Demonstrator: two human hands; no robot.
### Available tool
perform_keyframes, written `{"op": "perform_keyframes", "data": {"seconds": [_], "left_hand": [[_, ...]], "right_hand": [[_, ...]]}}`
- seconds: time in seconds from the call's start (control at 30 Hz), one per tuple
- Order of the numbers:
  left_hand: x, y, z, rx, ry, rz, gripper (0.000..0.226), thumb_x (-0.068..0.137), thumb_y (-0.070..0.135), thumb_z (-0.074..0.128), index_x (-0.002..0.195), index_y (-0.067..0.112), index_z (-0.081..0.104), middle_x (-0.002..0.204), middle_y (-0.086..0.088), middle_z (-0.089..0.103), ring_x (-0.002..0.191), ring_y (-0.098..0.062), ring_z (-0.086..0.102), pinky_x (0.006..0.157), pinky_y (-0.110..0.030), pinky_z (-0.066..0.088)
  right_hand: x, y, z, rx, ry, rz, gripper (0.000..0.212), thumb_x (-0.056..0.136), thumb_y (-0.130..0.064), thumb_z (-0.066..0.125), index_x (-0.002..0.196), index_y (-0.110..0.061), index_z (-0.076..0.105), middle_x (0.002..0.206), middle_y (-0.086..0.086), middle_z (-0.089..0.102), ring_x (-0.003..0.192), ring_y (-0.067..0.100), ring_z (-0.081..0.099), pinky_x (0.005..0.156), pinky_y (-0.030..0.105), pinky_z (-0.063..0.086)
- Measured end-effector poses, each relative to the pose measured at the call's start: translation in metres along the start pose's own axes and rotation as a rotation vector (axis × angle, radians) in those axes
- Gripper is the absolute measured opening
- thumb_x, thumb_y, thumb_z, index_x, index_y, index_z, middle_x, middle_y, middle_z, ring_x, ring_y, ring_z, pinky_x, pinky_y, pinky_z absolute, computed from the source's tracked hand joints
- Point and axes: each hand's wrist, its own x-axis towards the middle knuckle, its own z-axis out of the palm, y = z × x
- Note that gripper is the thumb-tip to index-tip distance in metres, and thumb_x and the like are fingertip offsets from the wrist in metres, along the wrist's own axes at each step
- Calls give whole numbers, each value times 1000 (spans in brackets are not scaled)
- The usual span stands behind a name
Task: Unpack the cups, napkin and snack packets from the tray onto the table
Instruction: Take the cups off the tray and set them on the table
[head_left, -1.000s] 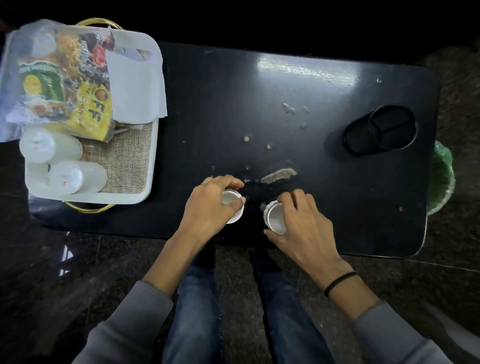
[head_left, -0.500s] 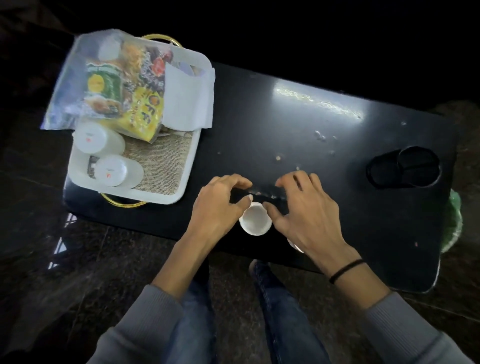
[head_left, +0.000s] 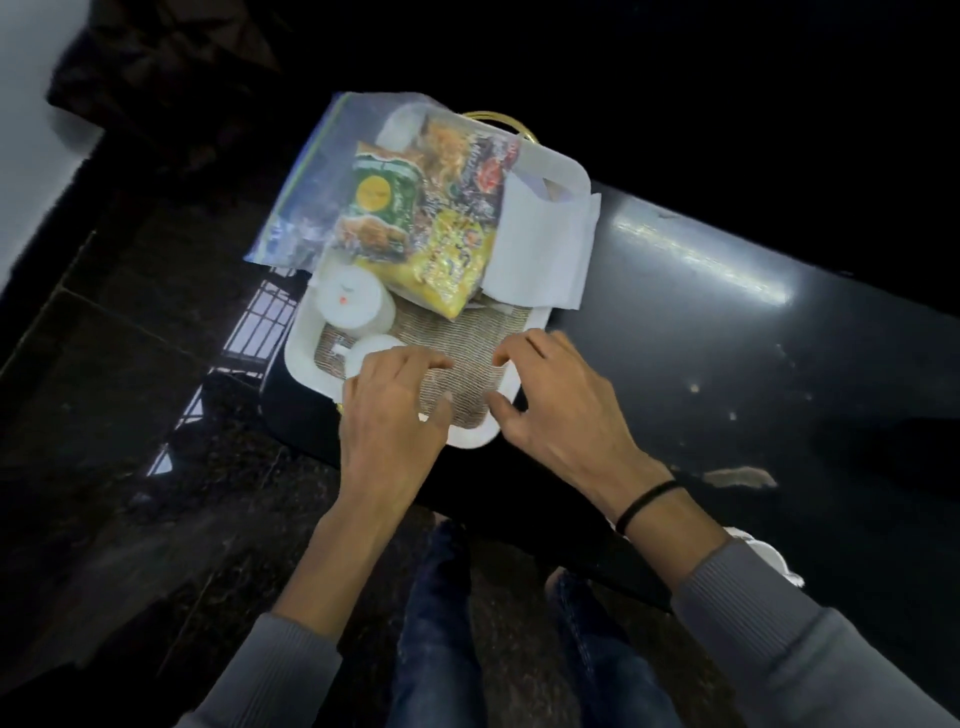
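Observation:
A white tray (head_left: 304, 358) with a woven mat sits at the left end of the black table (head_left: 727, 332). In it lie a clear bag of snack packets (head_left: 415, 208), a white napkin (head_left: 540, 249) and two white cups on their sides: one (head_left: 353, 304) farther back, one (head_left: 376, 351) nearer, partly hidden by my left hand. My left hand (head_left: 395, 410) hovers over the tray's near edge, fingers apart and empty, right by the nearer cup. My right hand (head_left: 550, 400) is over the tray's near right corner, open and empty. A white cup (head_left: 763, 558) peeks out behind my right sleeve.
The tray has a gold handle (head_left: 493, 118) at its far end. A worn pale patch (head_left: 737, 475) and small specks mark the tabletop. My knees in blue jeans (head_left: 441, 623) are below the table's near edge, over dark stone floor.
Both hands have let go of the cups set down on the table's near edge and have moved left to the tray. The view has swung left.

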Motion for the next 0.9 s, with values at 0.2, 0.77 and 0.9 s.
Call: {"op": "perform_keyframes", "data": {"seconds": [0.2,0.77,0.9], "left_hand": [[7,-38,-10,145,61,-76,71,77,29,86,138,14,53,137,-8,55,125,-30,53,89,-45,46],[13,-49,0,135,41,-30,76,72,56,83,131,16,55,115,1,67,95,-27,71,65,-37,53],[8,-32,-11,-125,-4,-114,75,68,55,83,130,24,55,118,7,67,106,-21,66,83,-43,57]], "right_hand": [[27,-37,32,140,-135,-30,44,94,-35,67,134,-22,53,132,-3,60,119,20,56,89,38,53],[27,-26,43,399,-201,116,53,90,-35,68,140,-33,49,135,-6,62,108,12,63,89,38,56],[13,-10,26,565,-164,220,55,86,-48,70,136,-48,49,126,-15,61,89,-1,63,71,18,47]]}}
